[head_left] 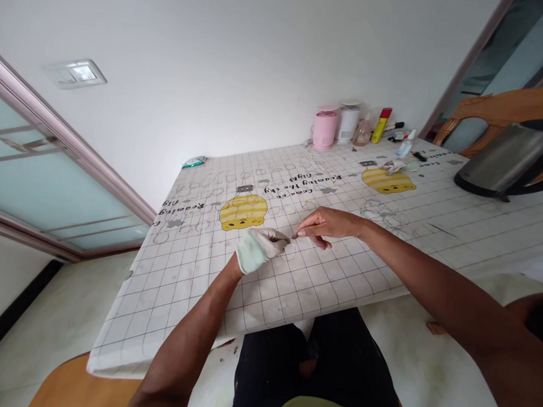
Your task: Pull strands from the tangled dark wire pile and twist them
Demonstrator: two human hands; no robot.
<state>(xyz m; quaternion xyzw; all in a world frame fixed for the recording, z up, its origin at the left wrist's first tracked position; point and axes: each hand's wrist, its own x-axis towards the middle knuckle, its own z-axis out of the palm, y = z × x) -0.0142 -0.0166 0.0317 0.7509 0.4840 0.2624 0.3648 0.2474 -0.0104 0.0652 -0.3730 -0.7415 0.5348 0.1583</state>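
Note:
My left hand (270, 243), in a white glove with a pale green cuff, is pinched shut over the middle of the table. A thin wire loop (293, 253), faint against the cloth, hangs at its fingertips. Close to its right is my bare right hand (325, 224), thumb and forefinger pressed together; what they grip is too small to make out. Beyond my left hand, several similar thin loops (230, 175) lie spread over the cloth. A loose tangle of thin wire loops (381, 212) rests to the right of my right hand.
A checked tablecloth (170, 310) covers the table. Against the wall stand a pink canister (324, 129), a white canister (348, 123) and a yellow spray can (381, 126). A crumpled glove (394, 166) lies by a small bottle (406, 144). A kettle (504, 158) stands far right.

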